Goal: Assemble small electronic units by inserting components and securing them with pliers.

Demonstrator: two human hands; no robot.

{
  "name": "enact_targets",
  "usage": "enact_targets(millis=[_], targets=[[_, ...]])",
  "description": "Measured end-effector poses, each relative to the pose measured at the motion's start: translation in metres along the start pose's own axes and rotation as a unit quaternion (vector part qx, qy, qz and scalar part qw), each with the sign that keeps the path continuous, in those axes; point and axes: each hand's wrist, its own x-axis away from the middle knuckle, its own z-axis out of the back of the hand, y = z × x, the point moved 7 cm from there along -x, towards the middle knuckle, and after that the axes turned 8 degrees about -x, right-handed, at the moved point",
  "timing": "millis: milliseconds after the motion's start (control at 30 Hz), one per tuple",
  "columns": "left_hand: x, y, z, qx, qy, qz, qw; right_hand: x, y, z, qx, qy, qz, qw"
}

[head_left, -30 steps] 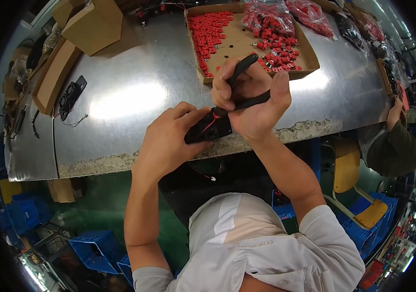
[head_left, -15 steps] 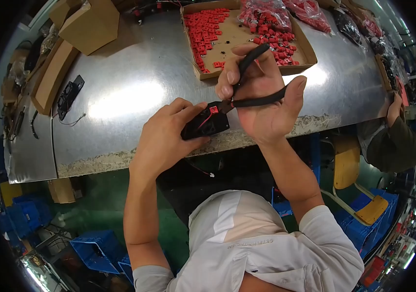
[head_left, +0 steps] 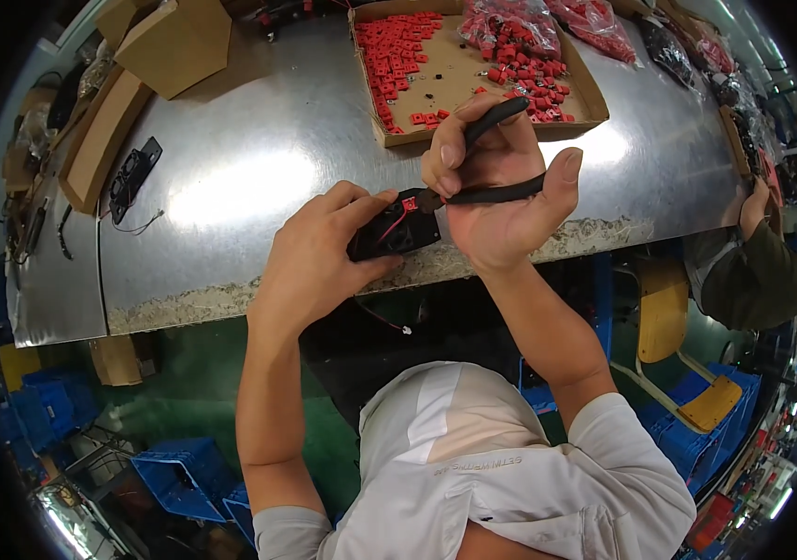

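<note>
At the table's front edge, my left hand (head_left: 310, 247) grips a flat black part (head_left: 403, 233) with round openings, fingers and thumb closed around its left end. A red wire runs across it to a small red block (head_left: 409, 204) at its upper edge. My right hand (head_left: 501, 201) holds black-handled pliers (head_left: 496, 193), with the handles spread between fingers and thumb. The plier jaws are right beside the red block; whether they touch it I cannot tell. A thin wire with a white connector (head_left: 406, 329) hangs below the table edge.
A shallow cardboard tray (head_left: 594, 114) holds many red blocks and a plastic bag (head_left: 510, 23) of them. Another black part (head_left: 132, 177) with wires lies at the left, near a cardboard box (head_left: 174, 51). A yellow chair (head_left: 664, 313) and another person's sleeve (head_left: 758, 280) are at the right.
The plier handles have come slightly closer together, the upper one moving down and right. The fingers of my right hand have shifted with it, and the black part has tilted slightly.
</note>
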Motion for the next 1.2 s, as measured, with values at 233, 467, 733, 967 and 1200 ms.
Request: enact_targets(millis=[233, 467, 733, 967, 1200], targets=[[0.0, 0.0, -0.001, 0.0, 0.007, 0.0, 1.0, 0.001, 0.0, 0.0, 0.045, 0.008, 0.01, 0.999], [0.001, -0.001, -0.001, 0.01, 0.016, -0.007, 1.0, 0.007, 0.001, -0.006, 0.151, 0.03, 0.016, 0.988], [0.0, -0.001, -0.001, 0.023, 0.02, -0.017, 0.999, 0.003, 0.002, -0.005, 0.174, 0.064, 0.006, 0.983], [0.0, 0.002, 0.0, 0.026, 0.04, -0.025, 0.999, 0.002, 0.002, -0.004, 0.14, 0.068, -0.013, 0.988], [-0.026, -0.014, 0.007, 0.028, -0.099, -0.141, 0.985, -0.002, 0.008, -0.028, 0.227, -0.222, -0.092, 0.944]])
